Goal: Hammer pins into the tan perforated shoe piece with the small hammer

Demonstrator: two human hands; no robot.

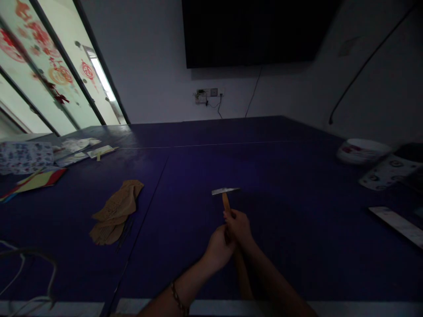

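Over the front middle of the dark purple table [280, 246], both hands hold a hammer with a metal head [225, 190] and a long wooden handle [243, 275]. My right hand [240, 225] is closed round the handle a little below the head. Lower down, my left hand [220, 247] wraps the same handle, touching the right hand; some of its fingers are hidden. The handle's lower end runs between my forearms toward me. To the left lie crumpled, overlapping brown pieces [117, 209] of paper or leather, with thin dark sticks [124, 233] beside them.
White cables [49, 281] loop at the front left. Coloured sheets [39, 181], a patterned cloth-like item [26, 156] and packets [101, 151] lie at the back left. On the right are a white tub [361, 151], a patterned container [388, 172] and a flat pale object [398, 224].
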